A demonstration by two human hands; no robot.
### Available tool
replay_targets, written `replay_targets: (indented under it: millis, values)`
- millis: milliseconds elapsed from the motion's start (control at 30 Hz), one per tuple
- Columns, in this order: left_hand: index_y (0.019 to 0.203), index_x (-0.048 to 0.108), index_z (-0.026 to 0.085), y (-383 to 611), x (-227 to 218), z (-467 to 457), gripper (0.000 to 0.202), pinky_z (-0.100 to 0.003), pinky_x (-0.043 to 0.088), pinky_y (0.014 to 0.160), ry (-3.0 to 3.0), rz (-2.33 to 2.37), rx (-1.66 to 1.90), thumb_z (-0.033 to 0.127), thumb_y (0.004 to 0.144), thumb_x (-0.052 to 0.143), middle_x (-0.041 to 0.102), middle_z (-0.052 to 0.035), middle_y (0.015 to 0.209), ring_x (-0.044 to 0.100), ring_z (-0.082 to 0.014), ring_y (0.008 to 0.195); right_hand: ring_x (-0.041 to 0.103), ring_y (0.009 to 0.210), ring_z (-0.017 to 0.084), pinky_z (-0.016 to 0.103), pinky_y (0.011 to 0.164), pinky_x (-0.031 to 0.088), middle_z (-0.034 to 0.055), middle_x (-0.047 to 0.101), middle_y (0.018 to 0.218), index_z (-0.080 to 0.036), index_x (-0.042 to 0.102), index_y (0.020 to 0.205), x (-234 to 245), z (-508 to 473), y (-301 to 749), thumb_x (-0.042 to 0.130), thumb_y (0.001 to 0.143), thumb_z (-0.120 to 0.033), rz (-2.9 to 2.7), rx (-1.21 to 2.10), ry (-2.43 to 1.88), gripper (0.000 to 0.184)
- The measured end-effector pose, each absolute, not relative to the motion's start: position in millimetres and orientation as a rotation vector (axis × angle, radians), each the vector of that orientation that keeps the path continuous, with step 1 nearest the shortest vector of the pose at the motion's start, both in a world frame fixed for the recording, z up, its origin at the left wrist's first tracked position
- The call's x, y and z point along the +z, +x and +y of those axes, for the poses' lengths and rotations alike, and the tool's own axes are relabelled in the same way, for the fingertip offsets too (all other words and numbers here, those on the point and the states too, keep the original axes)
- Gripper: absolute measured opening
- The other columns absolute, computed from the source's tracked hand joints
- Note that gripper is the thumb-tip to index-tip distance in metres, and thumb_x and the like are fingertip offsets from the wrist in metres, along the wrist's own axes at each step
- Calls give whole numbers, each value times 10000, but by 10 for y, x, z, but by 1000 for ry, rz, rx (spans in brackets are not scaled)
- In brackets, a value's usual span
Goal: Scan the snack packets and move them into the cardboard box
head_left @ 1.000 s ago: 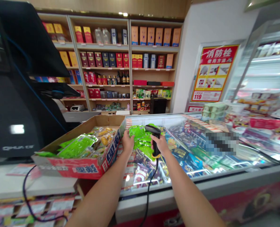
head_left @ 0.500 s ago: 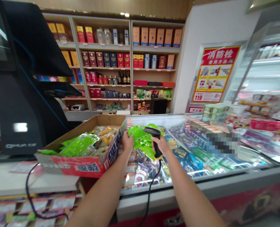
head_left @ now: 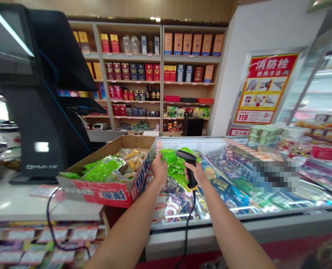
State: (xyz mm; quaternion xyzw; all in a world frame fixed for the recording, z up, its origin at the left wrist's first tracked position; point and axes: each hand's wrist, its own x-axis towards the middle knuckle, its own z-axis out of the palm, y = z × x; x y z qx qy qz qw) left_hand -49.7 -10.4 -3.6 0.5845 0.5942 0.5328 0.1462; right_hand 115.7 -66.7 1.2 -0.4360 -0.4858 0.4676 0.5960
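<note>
The person's right hand (head_left: 195, 173) is clenched around the handle of a black corded barcode scanner (head_left: 188, 166), its yellow-trimmed base showing below the hand and its head tilted down over a bunch of bright green snack packets (head_left: 174, 164). The left hand (head_left: 159, 168) grips the near edge of those packets, its fingers (head_left: 160, 158) closed on the green film, just beside the scanner. The packets lie on the glass top of a chest freezer (head_left: 266, 224), above the many colourful packages inside it. The scanner's black cord (head_left: 188, 224) drops from its base past the freezer's front edge. Just left of the left hand, a red-printed cardboard box (head_left: 106, 196) sits at the freezer's left end, holding more green packets (head_left: 102, 169) and yellow snack packets (head_left: 132, 163). Left of the box, a white bench (head_left: 42, 209) carries a black point-of-sale terminal (head_left: 37, 112) at upper left. Wooden shelves (head_left: 160, 76) of boxed and bottled liquor fill the top middle of the frame, and a red-and-yellow fire hydrant instruction poster (head_left: 265, 87) hangs on the wall at upper right.
</note>
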Motion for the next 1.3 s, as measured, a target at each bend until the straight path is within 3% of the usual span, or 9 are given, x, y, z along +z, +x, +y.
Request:
replay_targets:
  millis: [333,500,600,667,733,833,933,1067,1300]
  values:
    - [1048,606,215,-1161,1037,-716,285,-279,478,804,1935,1801,1620,152,770,617,732,-59,932,684,-222,917,526,370,119,228,364,417,-24,584,505,-165,606,763,635,-848,617,713,650,-442,-1276,1158,-792,317]
    - [1081,592,202,-1957,1214,-888,331,-310,510,841,1766,1982,1725,218,754,642,730,-55,931,696,-231,920,526,365,124,229,355,422,-20,583,500,-172,593,716,856,-884,178,701,658,-432,-1445,1241,-731,288]
    - [1210,546,174,-2335,1191,-906,478,-384,509,907,1645,2124,1708,196,742,640,726,-101,1000,679,-279,1009,513,355,128,241,356,428,-7,564,460,-182,578,616,866,-858,-68,680,691,-438,-1582,1274,-716,286]
    - [1348,443,123,-2477,1161,-899,650,-452,453,1013,1596,2196,1748,141,725,628,650,-183,1213,589,-324,1191,510,355,127,245,361,434,0,555,450,-188,567,563,844,-839,-179,682,699,-443,-1648,1281,-706,311]
    - [1427,333,59,-2493,1137,-900,744,-480,351,1120,1628,2178,1875,104,733,599,445,-260,1439,407,-344,1373,524,365,130,242,365,435,1,559,460,-190,567,552,815,-829,-225,696,689,-442,-1662,1283,-701,314]
    - [1430,335,71,-2252,1099,-935,669,-462,256,1186,1839,1915,2114,120,795,539,251,-237,1555,244,-312,1462,526,363,132,240,364,433,-7,557,458,-191,569,577,774,-817,-155,702,676,-446,-1589,1270,-739,304]
    - [1333,470,157,-1752,985,-944,480,-434,293,1174,2084,1539,2158,136,853,464,366,-150,1510,332,-254,1425,513,354,128,240,354,422,-16,565,472,-182,586,663,726,-775,74,702,659,-434,-1443,1242,-790,277]
    - [1160,590,181,-992,640,-714,373,-380,436,1044,2232,1341,1744,70,860,397,642,-114,1191,585,-220,1157,507,349,125,243,348,407,-24,562,470,-178,572,674,563,-635,545,710,627,-420,-1256,1144,-876,282]
    - [997,590,138,-496,-29,-64,255,-373,436,966,1962,1746,1418,82,753,637,651,-157,1068,589,-270,1107,495,319,129,252,319,394,-24,565,443,-184,556,644,49,-482,1188,725,598,-407,-984,1029,-1021,284]
